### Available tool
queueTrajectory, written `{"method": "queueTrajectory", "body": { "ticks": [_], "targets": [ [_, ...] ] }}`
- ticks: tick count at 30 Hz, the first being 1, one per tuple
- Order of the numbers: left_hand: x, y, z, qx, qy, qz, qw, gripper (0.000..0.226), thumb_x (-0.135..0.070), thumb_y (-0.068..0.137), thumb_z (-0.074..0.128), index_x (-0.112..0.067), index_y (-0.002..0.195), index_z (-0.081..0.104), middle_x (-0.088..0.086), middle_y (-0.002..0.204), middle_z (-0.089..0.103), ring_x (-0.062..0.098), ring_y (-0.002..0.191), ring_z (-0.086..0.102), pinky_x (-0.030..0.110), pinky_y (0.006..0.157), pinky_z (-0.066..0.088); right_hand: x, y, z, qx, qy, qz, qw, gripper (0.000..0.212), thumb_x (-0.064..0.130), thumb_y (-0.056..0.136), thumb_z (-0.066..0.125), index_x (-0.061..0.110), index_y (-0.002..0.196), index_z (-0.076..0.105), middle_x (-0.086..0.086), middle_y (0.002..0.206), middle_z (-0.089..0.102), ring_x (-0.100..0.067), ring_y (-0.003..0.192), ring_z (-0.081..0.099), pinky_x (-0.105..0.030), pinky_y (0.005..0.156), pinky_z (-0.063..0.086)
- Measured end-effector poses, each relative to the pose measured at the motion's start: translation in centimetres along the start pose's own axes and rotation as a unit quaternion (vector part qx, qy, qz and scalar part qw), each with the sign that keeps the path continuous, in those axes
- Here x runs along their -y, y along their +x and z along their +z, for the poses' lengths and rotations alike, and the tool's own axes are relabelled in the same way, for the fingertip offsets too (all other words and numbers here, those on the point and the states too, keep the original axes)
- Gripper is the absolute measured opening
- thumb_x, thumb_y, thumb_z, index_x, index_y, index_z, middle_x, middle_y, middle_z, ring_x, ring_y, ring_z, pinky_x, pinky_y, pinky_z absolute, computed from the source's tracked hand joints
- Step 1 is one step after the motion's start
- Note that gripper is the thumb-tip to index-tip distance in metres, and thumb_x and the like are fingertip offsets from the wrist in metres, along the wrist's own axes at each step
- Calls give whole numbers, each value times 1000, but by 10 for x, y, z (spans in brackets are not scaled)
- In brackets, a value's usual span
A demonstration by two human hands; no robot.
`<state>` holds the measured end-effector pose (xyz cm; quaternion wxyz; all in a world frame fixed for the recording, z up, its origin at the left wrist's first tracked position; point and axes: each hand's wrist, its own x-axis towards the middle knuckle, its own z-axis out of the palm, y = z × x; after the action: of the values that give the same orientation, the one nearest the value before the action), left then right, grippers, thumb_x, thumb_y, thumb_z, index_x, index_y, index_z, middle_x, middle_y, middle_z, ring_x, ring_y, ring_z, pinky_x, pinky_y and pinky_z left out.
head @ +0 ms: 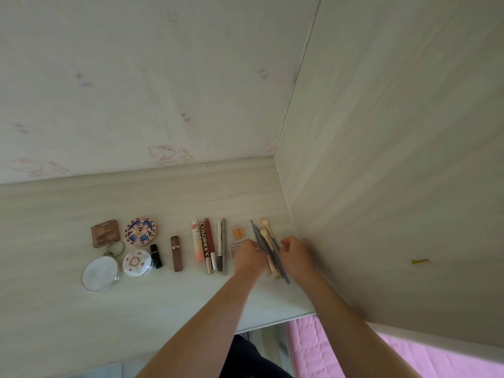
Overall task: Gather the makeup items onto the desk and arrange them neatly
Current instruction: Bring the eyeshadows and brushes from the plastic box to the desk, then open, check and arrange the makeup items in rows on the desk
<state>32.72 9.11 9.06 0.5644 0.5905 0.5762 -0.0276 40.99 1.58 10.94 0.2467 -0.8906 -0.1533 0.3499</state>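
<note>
Bare left hand (249, 255) and right hand (296, 253), fingers curled, flank the brushes (268, 249); grip unclear.

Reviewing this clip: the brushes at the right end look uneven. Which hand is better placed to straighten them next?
Probably the right hand: it sits against the brushes on their open side near the wall panel. The left hand lies over the small palettes, crowded by pencils.

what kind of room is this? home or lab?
Likely a home bedroom: a pale wood desk set in a corner, cartoon-cat wallpaper behind it, makeup laid in a row, and pink quilted bedding just below the desk edge.
</note>
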Motion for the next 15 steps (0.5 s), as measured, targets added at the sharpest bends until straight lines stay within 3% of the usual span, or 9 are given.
{"method": "queueTrajectory", "body": {
  "ticks": [6, 11, 15],
  "targets": [
    [1, -13, -27, -5, 8, 70, 998, 17, -9, 86, 52, -20, 98, 58, 6, 98, 66, 23, 89, 65, 38, 81, 56, 10, -15, 0, 4, -86, -89, 992, 22, 12, 92, 49, 5, 111, 59, -14, 108, 61, -30, 100, 60, -24, 70, 40],
    [6, -23, -71, -64, 25, 107, 992, 15, -12, 85, 56, -22, 96, 62, 0, 89, 66, 17, 78, 61, 24, 64, 47, 31, -26, 8, 3, -166, -184, 969, 24, 16, 95, 44, 5, 112, 57, -16, 112, 56, -34, 104, 56, -35, 83, 44],
    [17, -30, -110, -91, 41, 124, 987, 18, -14, 88, 55, -18, 103, 65, -1, 95, 66, 15, 86, 61, 20, 64, 42, 55, -38, 21, 0, -226, -230, 946, 35, 22, 96, 42, 7, 126, 50, -14, 124, 53, -33, 114, 52, -38, 93, 45]
  ]
}}
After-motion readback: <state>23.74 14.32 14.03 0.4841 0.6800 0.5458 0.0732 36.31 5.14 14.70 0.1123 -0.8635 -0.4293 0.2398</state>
